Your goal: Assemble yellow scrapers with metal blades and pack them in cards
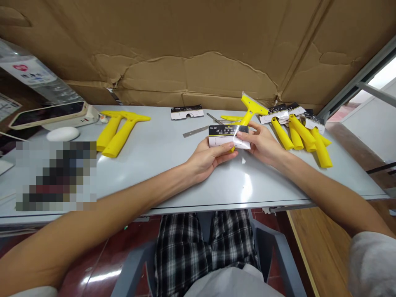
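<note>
My left hand [212, 160] pinches the lower edge of a black-and-white printed card sleeve [227, 134]. The fingers of my right hand [264, 144] are closed on the sleeve's right end. Behind the card, a yellow scraper [252, 109] points its head up and to the right; its handle is partly hidden by the card and my fingers. Just beyond my left hand lie a flat metal blade [195, 132] and a yellow strip [232, 118]. Another card sleeve [187, 112] stands folded near the back of the table.
Several carded yellow scrapers [305, 132] lie in a pile at the right. Two bare yellow scrapers [119, 128] rest at the left, near a phone [51, 114], a white mouse [63, 134] and a plastic bottle [40, 76]. Cardboard [198, 53] walls the table's back [173, 181].
</note>
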